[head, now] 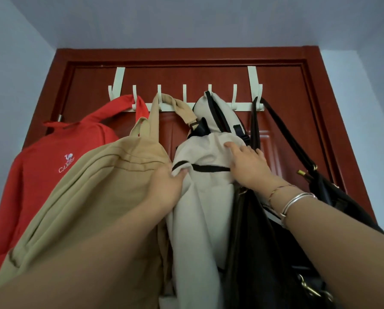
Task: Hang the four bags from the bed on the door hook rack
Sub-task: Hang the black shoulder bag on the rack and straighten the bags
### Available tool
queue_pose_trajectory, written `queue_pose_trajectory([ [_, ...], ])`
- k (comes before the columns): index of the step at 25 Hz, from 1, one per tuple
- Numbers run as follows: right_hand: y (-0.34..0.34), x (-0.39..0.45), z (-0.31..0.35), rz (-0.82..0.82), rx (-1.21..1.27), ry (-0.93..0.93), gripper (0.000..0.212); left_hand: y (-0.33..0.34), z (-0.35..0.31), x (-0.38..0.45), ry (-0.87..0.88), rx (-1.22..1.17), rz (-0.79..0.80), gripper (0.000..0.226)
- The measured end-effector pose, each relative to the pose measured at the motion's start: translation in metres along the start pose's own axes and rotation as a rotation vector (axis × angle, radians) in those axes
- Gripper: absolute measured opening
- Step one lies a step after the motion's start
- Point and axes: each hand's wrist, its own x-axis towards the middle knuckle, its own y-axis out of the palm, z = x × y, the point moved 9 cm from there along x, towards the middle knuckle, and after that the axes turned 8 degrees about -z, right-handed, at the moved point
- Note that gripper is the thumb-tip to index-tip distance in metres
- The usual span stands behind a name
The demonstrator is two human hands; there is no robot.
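Observation:
A white hook rack [186, 94] hangs over the top of a dark red door [186, 74]. From it hang a red backpack [52, 163] at the left, a tan backpack [92, 188], a cream bag with black trim [200, 208] and a black handbag [333, 192] at the right. My left hand [166, 186] pinches the left edge of the cream bag, thumb on its front, pressed against the tan backpack. Fingers spread, my right hand [246, 163] lies flat on the cream bag's upper right side. Bracelets circle that wrist.
A dark brown bag [249, 241] hangs low between the cream bag and the black handbag. Pale blue walls flank the door frame on both sides. Several rack hooks between the bags carry nothing.

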Motion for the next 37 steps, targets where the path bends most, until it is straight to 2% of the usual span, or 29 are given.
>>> queue_pose_trajectory([
  [2, 0.004, 0.003, -0.008, -0.001, -0.046, 0.001, 0.058, -0.001, -0.033, 0.008, 0.095, -0.073, 0.023, 0.021],
  [4, 0.007, 0.008, -0.011, 0.026, -0.088, 0.005, 0.053, -0.008, -0.062, 0.019, 0.1, -0.172, 0.023, 0.014],
  [6, 0.008, 0.013, -0.006, 0.074, -0.069, 0.004, 0.047, -0.016, -0.083, 0.035, 0.009, -0.239, 0.029, 0.019],
  [7, 0.01, 0.014, 0.0, 0.093, -0.065, -0.014, 0.044, -0.016, -0.089, 0.041, -0.071, -0.211, 0.094, 0.02],
  [9, 0.013, 0.012, 0.016, 0.105, -0.116, -0.084, 0.038, -0.025, -0.084, 0.046, -0.232, -0.089, 0.206, 0.006],
  [10, 0.015, 0.008, 0.025, 0.109, -0.156, -0.12, 0.037, -0.037, -0.071, 0.048, -0.265, 0.024, 0.205, 0.029],
  [11, 0.018, 0.003, 0.033, 0.118, -0.201, -0.154, 0.038, -0.053, -0.054, 0.049, -0.246, 0.211, 0.155, 0.045],
  [13, 0.03, -0.014, 0.047, 0.17, -0.309, -0.218, 0.047, -0.082, -0.025, 0.034, -0.103, 0.6, -0.008, 0.053],
  [14, 0.036, -0.023, 0.051, 0.204, -0.348, -0.24, 0.053, -0.082, -0.017, 0.022, -0.014, 0.659, -0.021, 0.049],
  [16, 0.04, -0.034, 0.053, 0.275, -0.354, -0.263, 0.06, -0.073, -0.007, -0.001, 0.138, 0.582, 0.014, 0.039],
  [18, 0.03, -0.041, 0.048, 0.301, -0.296, -0.275, 0.058, -0.069, -0.008, -0.009, 0.184, 0.538, -0.035, 0.042],
  [19, 0.019, -0.043, 0.046, 0.244, -0.234, -0.276, 0.053, -0.069, -0.011, -0.011, 0.181, 0.567, -0.08, 0.047],
  [20, 0.003, -0.044, 0.041, 0.113, -0.153, -0.263, 0.047, -0.07, -0.018, -0.015, 0.197, 0.63, -0.146, 0.051],
  [22, -0.036, -0.057, 0.016, -0.255, 0.034, -0.158, 0.041, -0.06, -0.044, -0.028, 0.369, 0.855, -0.264, 0.046],
  [23, -0.051, -0.066, -0.001, -0.389, 0.14, -0.065, 0.039, -0.047, -0.058, -0.037, 0.5, 0.969, -0.26, 0.041],
  [24, -0.061, -0.074, -0.023, -0.454, 0.228, 0.037, 0.037, -0.028, -0.07, -0.046, 0.622, 1.062, -0.202, 0.037],
  [26, -0.06, -0.084, -0.066, -0.392, 0.321, 0.201, 0.035, 0.016, -0.085, -0.062, 0.757, 1.148, -0.052, 0.031],
  [28, -0.053, -0.092, -0.084, -0.267, 0.379, 0.192, 0.036, 0.048, -0.091, -0.07, 0.709, 1.171, 0.032, 0.032],
  [31, -0.066, -0.096, -0.056, -0.345, 0.505, -0.006, 0.035, 0.057, -0.089, -0.07, 0.56, 1.129, 0.009, 0.042],
  [32, -0.064, -0.089, -0.039, -0.306, 0.512, -0.063, 0.036, 0.049, -0.088, -0.068, 0.511, 1.094, -0.028, 0.046],
  [35, -0.033, -0.059, 0.007, -0.017, 0.399, -0.09, 0.048, 0.008, -0.076, -0.055, 0.33, 0.872, -0.147, 0.057],
  [37, -0.02, -0.04, 0.015, 0.068, 0.323, -0.015, 0.054, -0.018, -0.06, -0.043, 0.171, 0.704, -0.18, 0.06],
])
